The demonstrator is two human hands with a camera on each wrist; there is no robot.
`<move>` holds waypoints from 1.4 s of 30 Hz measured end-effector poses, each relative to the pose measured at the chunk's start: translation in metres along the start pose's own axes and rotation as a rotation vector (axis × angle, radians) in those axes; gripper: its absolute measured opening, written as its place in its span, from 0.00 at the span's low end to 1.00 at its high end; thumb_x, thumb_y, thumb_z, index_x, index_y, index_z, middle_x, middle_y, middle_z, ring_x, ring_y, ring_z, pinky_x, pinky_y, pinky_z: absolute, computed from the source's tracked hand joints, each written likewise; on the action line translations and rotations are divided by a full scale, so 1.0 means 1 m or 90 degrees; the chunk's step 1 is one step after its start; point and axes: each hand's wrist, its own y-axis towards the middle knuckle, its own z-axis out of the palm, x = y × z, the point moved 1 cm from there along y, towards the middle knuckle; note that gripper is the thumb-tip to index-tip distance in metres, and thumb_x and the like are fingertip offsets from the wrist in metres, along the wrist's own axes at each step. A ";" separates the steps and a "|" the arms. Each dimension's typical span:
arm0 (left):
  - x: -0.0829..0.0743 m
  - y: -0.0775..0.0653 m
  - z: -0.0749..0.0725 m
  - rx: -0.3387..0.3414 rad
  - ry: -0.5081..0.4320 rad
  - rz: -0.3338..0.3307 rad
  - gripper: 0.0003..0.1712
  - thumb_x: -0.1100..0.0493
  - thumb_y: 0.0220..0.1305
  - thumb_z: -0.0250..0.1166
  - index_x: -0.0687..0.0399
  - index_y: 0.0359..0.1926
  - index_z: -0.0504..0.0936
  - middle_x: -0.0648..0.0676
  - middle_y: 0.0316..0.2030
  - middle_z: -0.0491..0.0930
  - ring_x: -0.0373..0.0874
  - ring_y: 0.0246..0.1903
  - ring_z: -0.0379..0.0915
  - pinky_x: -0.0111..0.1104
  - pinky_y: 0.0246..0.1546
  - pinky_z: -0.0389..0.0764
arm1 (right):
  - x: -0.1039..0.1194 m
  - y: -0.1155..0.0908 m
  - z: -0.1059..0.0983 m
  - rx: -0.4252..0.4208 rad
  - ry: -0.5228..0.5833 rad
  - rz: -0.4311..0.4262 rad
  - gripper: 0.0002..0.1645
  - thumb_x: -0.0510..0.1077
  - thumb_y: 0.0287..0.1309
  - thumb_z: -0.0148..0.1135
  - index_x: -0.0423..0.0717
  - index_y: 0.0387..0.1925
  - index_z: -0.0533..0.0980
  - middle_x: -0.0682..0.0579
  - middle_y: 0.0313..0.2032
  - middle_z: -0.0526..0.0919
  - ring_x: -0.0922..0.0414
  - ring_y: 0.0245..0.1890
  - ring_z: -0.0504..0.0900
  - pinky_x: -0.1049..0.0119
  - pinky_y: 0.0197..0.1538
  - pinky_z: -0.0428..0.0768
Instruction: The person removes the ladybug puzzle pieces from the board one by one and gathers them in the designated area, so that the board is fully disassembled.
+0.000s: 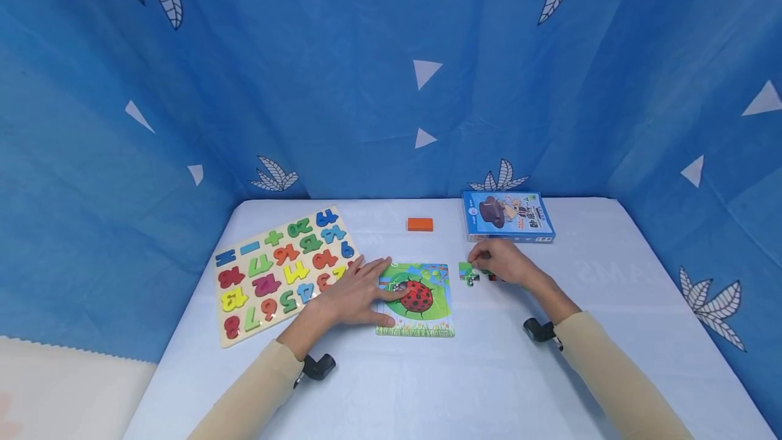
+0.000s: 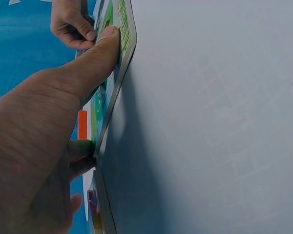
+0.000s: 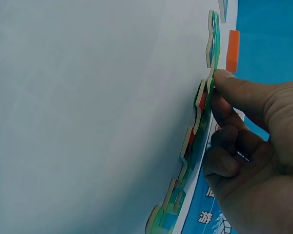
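Observation:
A ladybug puzzle board (image 1: 436,321) lies flat on the table, its picture a red beetle on a green leaf. Across its left side rests my left hand (image 1: 357,294), fingers spread and fairly straight; in the left wrist view the thumb (image 2: 95,58) lies over the board's surface. To the board's right, my right hand (image 1: 502,262) pinches a small puzzle piece (image 3: 210,87) between thumb and index finger, the other fingers curled. Beside it is a green puzzle piece (image 1: 467,270) with black and white details. Several more red and green pieces (image 3: 188,141) run in a row below the fingertips in the right wrist view.
A wooden number board (image 1: 244,260) with colourful digits lies at the left, close to my left fingertips. Towards the back are an orange block (image 1: 420,224) and a blue box (image 1: 507,214), just behind my right hand. Blue curtain (image 1: 366,87) encloses the white table (image 1: 391,392).

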 end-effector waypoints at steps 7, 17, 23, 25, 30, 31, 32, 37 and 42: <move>0.000 0.000 0.000 -0.001 -0.003 0.001 0.41 0.19 0.60 0.52 0.19 0.72 0.63 0.59 0.80 0.43 0.54 0.79 0.37 0.60 0.75 0.41 | -0.001 -0.001 -0.001 -0.002 -0.009 -0.005 0.08 0.35 0.65 0.63 0.49 0.41 0.85 0.55 0.39 0.85 0.56 0.38 0.77 0.61 0.43 0.79; 0.000 0.000 0.000 -0.004 -0.006 0.001 0.41 0.19 0.60 0.52 0.20 0.72 0.63 0.59 0.80 0.43 0.54 0.79 0.37 0.60 0.75 0.40 | -0.001 -0.001 -0.003 -0.003 -0.026 0.000 0.07 0.36 0.65 0.64 0.49 0.40 0.85 0.56 0.39 0.85 0.56 0.38 0.77 0.61 0.44 0.78; 0.000 0.001 0.002 -0.023 -0.027 0.013 0.41 0.21 0.60 0.56 0.23 0.72 0.66 0.58 0.80 0.45 0.53 0.79 0.38 0.58 0.75 0.40 | 0.000 -0.002 -0.003 -0.009 -0.023 -0.003 0.08 0.35 0.64 0.64 0.48 0.40 0.85 0.55 0.38 0.84 0.56 0.38 0.77 0.61 0.44 0.78; -0.002 0.001 0.001 -0.039 -0.035 0.031 0.41 0.24 0.60 0.59 0.26 0.73 0.67 0.57 0.80 0.46 0.53 0.79 0.40 0.58 0.75 0.41 | -0.001 -0.002 -0.003 -0.009 -0.022 -0.001 0.08 0.35 0.64 0.64 0.48 0.40 0.86 0.55 0.38 0.84 0.56 0.38 0.77 0.61 0.44 0.78; -0.009 0.004 -0.002 -0.065 -0.061 0.078 0.39 0.33 0.61 0.66 0.37 0.71 0.72 0.52 0.78 0.52 0.51 0.77 0.47 0.55 0.75 0.47 | -0.001 -0.003 -0.003 -0.010 -0.025 0.000 0.09 0.34 0.64 0.63 0.48 0.40 0.86 0.55 0.38 0.85 0.55 0.39 0.77 0.60 0.45 0.79; -0.010 0.005 -0.002 -0.065 -0.065 0.083 0.38 0.35 0.62 0.67 0.39 0.70 0.73 0.50 0.78 0.54 0.51 0.77 0.48 0.54 0.75 0.48 | -0.001 -0.003 -0.003 -0.010 -0.025 0.001 0.09 0.34 0.64 0.63 0.49 0.40 0.86 0.56 0.38 0.85 0.55 0.39 0.77 0.60 0.46 0.79; -0.012 0.006 -0.003 -0.064 -0.069 0.085 0.37 0.37 0.62 0.67 0.41 0.70 0.74 0.49 0.77 0.56 0.50 0.76 0.50 0.53 0.75 0.49 | -0.001 -0.003 -0.003 -0.009 -0.025 0.001 0.09 0.34 0.64 0.63 0.49 0.40 0.86 0.56 0.38 0.85 0.55 0.39 0.77 0.60 0.46 0.79; -0.019 0.013 -0.001 -0.061 -0.062 0.075 0.34 0.41 0.66 0.63 0.46 0.69 0.74 0.44 0.73 0.64 0.45 0.74 0.56 0.48 0.74 0.55 | -0.001 -0.003 -0.003 -0.009 -0.021 0.000 0.09 0.35 0.65 0.63 0.49 0.40 0.86 0.56 0.38 0.85 0.56 0.39 0.77 0.60 0.46 0.78; -0.023 0.016 -0.001 -0.077 -0.044 0.067 0.33 0.36 0.69 0.59 0.42 0.69 0.74 0.45 0.70 0.69 0.44 0.71 0.61 0.46 0.72 0.60 | -0.002 -0.002 -0.003 -0.014 -0.018 -0.005 0.09 0.35 0.65 0.64 0.49 0.40 0.86 0.55 0.38 0.84 0.56 0.38 0.77 0.61 0.44 0.78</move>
